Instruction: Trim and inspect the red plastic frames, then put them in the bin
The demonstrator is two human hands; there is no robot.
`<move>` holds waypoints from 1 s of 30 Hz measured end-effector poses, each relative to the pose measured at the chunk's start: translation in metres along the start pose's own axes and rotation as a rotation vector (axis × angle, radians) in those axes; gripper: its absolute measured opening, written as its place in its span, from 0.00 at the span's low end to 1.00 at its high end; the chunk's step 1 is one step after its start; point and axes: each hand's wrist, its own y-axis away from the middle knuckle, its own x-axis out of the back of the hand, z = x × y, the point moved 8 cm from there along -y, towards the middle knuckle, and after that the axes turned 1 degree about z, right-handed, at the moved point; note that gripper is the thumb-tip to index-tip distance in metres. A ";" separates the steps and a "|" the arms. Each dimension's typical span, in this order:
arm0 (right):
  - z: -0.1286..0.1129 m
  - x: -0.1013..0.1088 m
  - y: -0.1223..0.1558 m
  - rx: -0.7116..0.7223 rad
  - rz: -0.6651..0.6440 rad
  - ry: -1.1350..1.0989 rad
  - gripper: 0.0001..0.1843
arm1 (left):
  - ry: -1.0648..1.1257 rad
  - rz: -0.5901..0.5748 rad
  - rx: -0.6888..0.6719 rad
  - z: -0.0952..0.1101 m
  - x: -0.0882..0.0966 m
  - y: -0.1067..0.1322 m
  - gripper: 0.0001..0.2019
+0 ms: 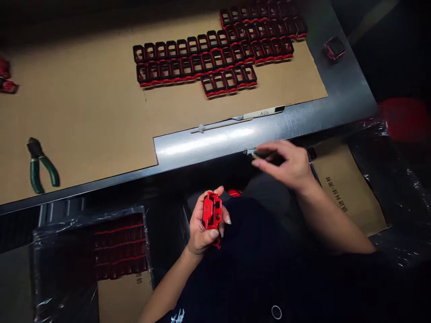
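My left hand (205, 226) is closed around a small red plastic frame part (212, 211), held upright below the table's front edge. My right hand (286, 162) hovers at the metal table edge with fingers pinched on a small dark tool or piece that I cannot make out. On the cardboard sheet (84, 112) at the far side lie rows of several red and black frame parts (215, 54). A craft knife (259, 114) lies on the bare metal strip (208, 143) just beyond my right hand.
Green-handled pliers (40, 166) lie at the left on the cardboard. A plastic-lined box of stacked red parts (117, 246) stands below the table at left. Another lined box with cardboard (350, 188) is at right. A lone red part (334, 47) sits far right.
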 end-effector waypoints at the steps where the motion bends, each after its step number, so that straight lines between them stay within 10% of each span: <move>1: 0.018 0.001 -0.016 -0.012 0.053 0.083 0.14 | 0.024 -0.008 0.003 0.000 -0.001 0.001 0.35; 5: 0.057 -0.012 -0.057 0.078 0.088 0.320 0.09 | -0.008 0.021 -0.070 0.006 0.001 0.005 0.35; 10: 0.020 -0.001 -0.022 0.044 0.265 0.196 0.10 | -0.043 0.018 -0.144 0.011 0.001 0.007 0.34; 17: -0.043 -0.064 0.069 -0.355 -0.453 -0.579 0.11 | -0.234 -0.047 -0.237 0.011 0.000 0.003 0.39; 30: -0.064 -0.074 0.071 -0.382 -0.555 -0.627 0.13 | -0.623 -0.016 -0.525 0.022 0.001 0.019 0.42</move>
